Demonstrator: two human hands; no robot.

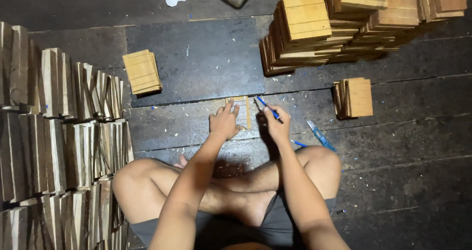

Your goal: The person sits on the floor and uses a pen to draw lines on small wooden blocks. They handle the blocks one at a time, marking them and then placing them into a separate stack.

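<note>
Pressing left hand (224,122), pen-gripping right hand (276,123)

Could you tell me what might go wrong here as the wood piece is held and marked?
The left hand presses the small wood piece close beside the blue pen in the right hand, so a slip could mark its fingers. The blue cutter lies by the knee. The tall leaning stack might topple.

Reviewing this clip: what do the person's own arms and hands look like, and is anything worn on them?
Both arms are bare along all that shows, with no sleeves in view. The left hand and right hand wear no gloves; no rings, watch or bands are visible. Dark grey shorts show below.
</note>
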